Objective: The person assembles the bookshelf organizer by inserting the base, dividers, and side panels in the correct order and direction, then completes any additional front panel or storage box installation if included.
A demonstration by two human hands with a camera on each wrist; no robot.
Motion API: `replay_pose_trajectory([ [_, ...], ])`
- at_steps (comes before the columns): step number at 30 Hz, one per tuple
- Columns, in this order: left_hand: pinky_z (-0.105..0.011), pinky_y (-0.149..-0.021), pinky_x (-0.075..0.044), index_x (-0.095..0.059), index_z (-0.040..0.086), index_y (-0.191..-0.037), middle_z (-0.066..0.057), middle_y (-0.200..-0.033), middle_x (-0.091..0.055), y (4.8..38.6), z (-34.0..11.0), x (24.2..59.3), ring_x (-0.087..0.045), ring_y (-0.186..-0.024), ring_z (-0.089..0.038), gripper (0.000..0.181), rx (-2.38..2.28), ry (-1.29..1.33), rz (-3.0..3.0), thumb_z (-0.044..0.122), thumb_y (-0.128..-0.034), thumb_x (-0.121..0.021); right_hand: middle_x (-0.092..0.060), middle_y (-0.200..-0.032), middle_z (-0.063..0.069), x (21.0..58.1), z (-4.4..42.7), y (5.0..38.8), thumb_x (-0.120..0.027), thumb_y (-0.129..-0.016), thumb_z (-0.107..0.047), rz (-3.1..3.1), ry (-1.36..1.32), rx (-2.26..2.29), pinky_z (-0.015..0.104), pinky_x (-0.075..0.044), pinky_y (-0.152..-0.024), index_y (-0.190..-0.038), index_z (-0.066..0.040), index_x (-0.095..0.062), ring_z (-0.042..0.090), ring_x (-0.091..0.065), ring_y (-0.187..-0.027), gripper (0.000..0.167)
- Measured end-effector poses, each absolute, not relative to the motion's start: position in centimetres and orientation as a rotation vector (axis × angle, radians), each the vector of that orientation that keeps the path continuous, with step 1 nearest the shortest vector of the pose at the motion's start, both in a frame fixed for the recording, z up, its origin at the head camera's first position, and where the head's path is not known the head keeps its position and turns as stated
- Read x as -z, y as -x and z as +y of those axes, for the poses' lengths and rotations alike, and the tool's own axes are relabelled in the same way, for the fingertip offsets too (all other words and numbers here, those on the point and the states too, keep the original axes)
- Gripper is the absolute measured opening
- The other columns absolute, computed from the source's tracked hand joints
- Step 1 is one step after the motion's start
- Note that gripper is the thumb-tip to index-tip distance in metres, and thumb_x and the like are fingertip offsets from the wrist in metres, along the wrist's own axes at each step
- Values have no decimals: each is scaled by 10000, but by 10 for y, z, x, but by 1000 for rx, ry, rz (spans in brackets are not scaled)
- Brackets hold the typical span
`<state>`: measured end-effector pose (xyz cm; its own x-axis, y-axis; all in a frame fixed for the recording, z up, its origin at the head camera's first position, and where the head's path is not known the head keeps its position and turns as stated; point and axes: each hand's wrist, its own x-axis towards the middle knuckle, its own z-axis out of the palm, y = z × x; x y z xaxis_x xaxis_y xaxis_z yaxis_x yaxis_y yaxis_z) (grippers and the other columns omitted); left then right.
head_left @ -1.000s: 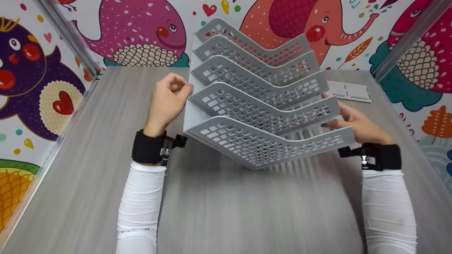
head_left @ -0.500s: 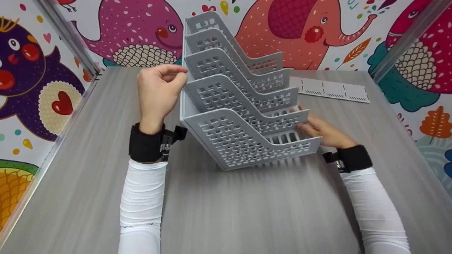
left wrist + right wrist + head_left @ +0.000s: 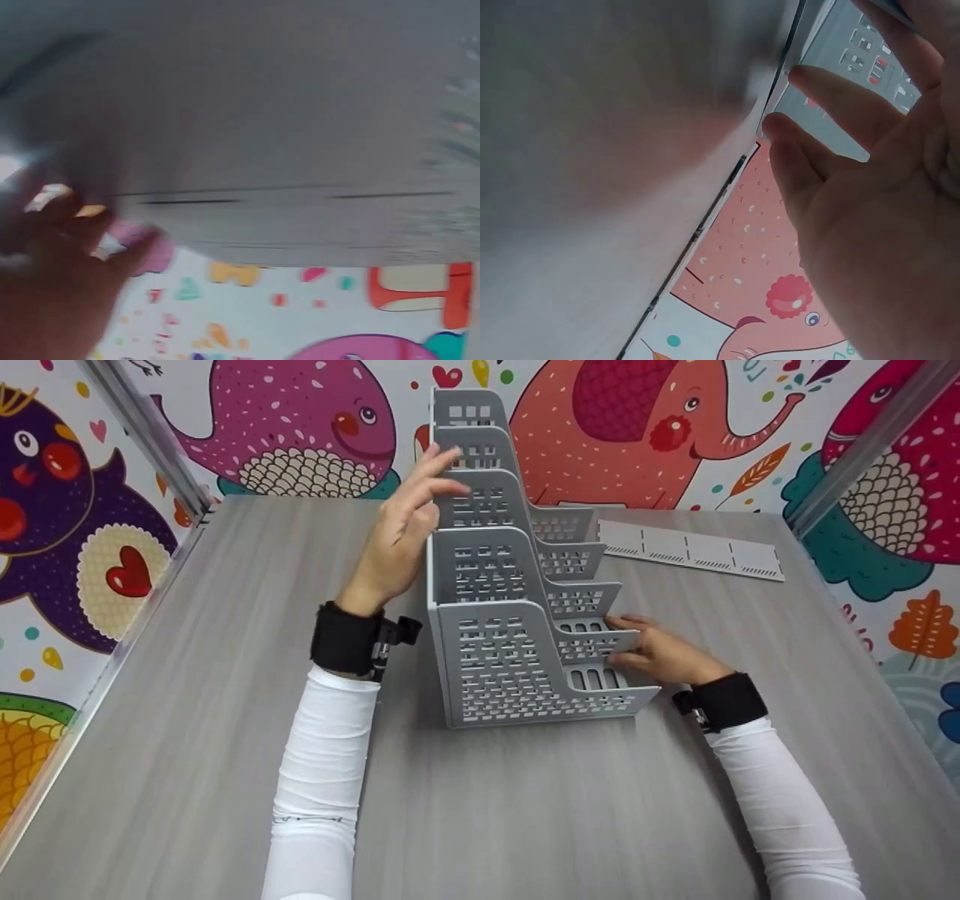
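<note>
A grey plastic file organizer [image 3: 499, 667] with several perforated dividers stands upright on the table, its tall back toward the left. Beside its upper left edge is my left hand [image 3: 401, 536], fingers extended and spread, the fingertips over the back panel's edge; whether they touch it is unclear. My right hand [image 3: 667, 652] holds the low front at the right, thumb and fingers on either side of a divider's tip. In the right wrist view, fingertips [image 3: 780, 124] meet the base edge near a perforated divider [image 3: 855, 82]. The left wrist view is blurred, with part of the left hand [image 3: 67, 277] showing.
A flat white slotted panel [image 3: 690, 547] lies on the table behind the organizer, to the right. The grey wood-grain table [image 3: 562, 810] is bounded by walls printed with cartoon animals and metal frame posts [image 3: 862, 450].
The organizer has turned and come down from a tilt to stand upright. My left hand has lifted and spread its fingers. My right hand has moved left and lower with the organizer's front.
</note>
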<state>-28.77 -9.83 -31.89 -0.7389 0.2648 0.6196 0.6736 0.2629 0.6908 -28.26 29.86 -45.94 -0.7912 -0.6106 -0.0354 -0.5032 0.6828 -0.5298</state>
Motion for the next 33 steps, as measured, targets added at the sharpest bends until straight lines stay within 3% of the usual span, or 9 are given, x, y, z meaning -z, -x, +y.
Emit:
replay_pose_trajectory([
  [5, -393, -1263, -159, -604, -29, -977, -195, -1487, -491, 294, -89, 330, -241, -1536, -291, 454, 1520, 840, -2077, 313, -922, -310, -395, -1528, 325, 454, 304, 283, -711, -913, -124, 2623, 974, 719, 615, -261, -1182, -935, -38, -794, 501, -342, -1443, 121],
  [8, -391, -1251, -194, -568, -33, -924, -195, -1479, -499, 293, -86, 332, -258, -1529, -296, 454, 1520, 805, -2074, 334, -916, -301, -477, -1486, 295, 441, 314, 289, -662, -901, -43, 2545, 1047, 704, 604, -326, -1146, -1155, 10, -724, 465, -436, -1397, 267],
  [11, -401, -1242, -221, -533, -39, -891, -212, -1471, -496, 293, -85, 333, -255, -1528, -313, 473, 1528, 791, -2048, 369, -917, -294, -616, -1359, 248, 427, 324, 303, -578, -904, 22, 2553, 963, 741, 597, -422, -1074, -1273, 53, -633, 423, -564, -1283, 374],
  [15, -419, -1238, -245, -512, -44, -881, -239, -1463, -484, 294, -84, 334, -241, -1529, -331, 511, 1545, 790, -2014, 417, -929, -294, -641, -1261, 282, 420, 326, 332, -510, -948, 15, 2717, 648, 807, 596, -442, -1057, -1261, 90, -598, 436, -584, -1205, 334],
  [21, -454, -1249, -211, -517, -17, -891, -214, -1490, -468, 294, -83, 333, -213, -1543, -323, 536, 1561, 793, -2033, 468, -937, -293, -405, -1476, 375, 428, 311, 376, -421, -997, -56, 2843, 421, 626, 602, -258, -1199, -1439, 135, -390, 515, -358, -1407, 483],
  [27, -458, -1269, -140, -522, 22, -898, -193, -1529, -441, 289, -86, 333, -165, -1567, -300, 516, 1543, 794, -2085, 472, -945, -273, -266, -1546, 384, 450, 302, 405, -336, -1008, -127, 2894, 338, 325, 653, -182, -1205, -1436, 141, -338, 522, -193, -1479, 505],
  [33, -450, -1275, -133, -508, 22, -909, -194, -1546, -427, 288, -89, 330, -155, -1570, -303, 526, 1489, 801, -2129, 476, -971, -251, -471, -1389, 384, 451, 307, 407, -394, -1008, -120, 2861, 283, 299, 620, -316, -1152, -1382, 111, -392, 527, -422, -1336, 439],
])
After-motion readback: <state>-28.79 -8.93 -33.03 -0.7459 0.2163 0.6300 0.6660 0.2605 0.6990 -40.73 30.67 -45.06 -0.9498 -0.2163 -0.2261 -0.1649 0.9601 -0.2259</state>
